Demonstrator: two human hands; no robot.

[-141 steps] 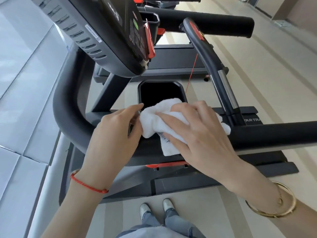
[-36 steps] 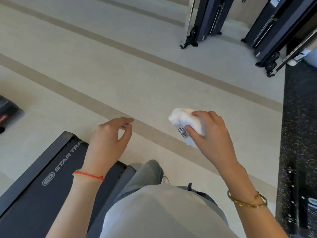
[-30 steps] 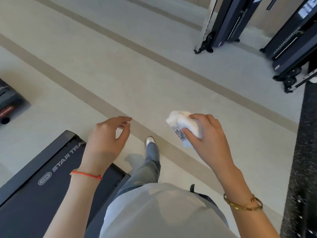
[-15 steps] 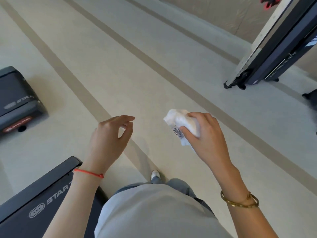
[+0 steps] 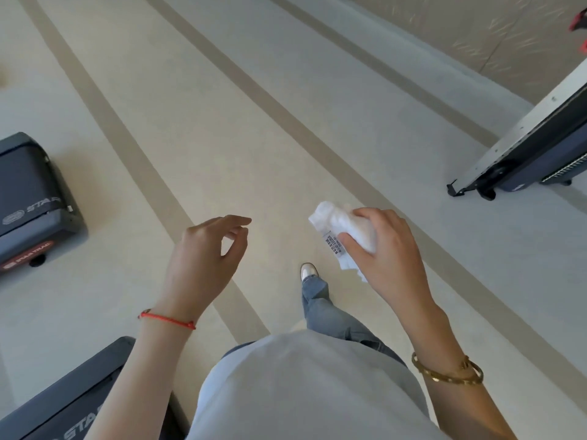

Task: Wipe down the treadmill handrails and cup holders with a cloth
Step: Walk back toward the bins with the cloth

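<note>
The cloth point(image 5: 344, 231) sits bunched in the right hand point(image 5: 386, 252), held out in front of the body above the floor point(image 5: 222, 122). The fingers curl over its top and the thumb presses in from below, so most of the fabric is wrapped inside the grip; a rounded wad pokes out to the left of the fingers and a thinner tail hangs beneath the thumb. It is white, soft and crumpled, with a small printed care label point(image 5: 334, 243) showing just under the thumb tip; the print is too small to read.

The left hand point(image 5: 203, 258) hangs in the air well apart from the cloth, holding nothing, its fingers loosely bent and the thumb close to the forefinger. A red string bracelet point(image 5: 166, 319) circles the left wrist and a gold bangle point(image 5: 448, 373) the right.

Below the hands, a leg in blue jeans point(image 5: 320, 300) ends in a light shoe point(image 5: 308, 270) on the pale floor, which is crossed by tan stripes. The end of a dark treadmill deck point(image 5: 66, 404) shows at the lower left, another treadmill end point(image 5: 28, 198) lies at the left edge, and a dark machine point(image 5: 536, 147) stands at the right.
</note>
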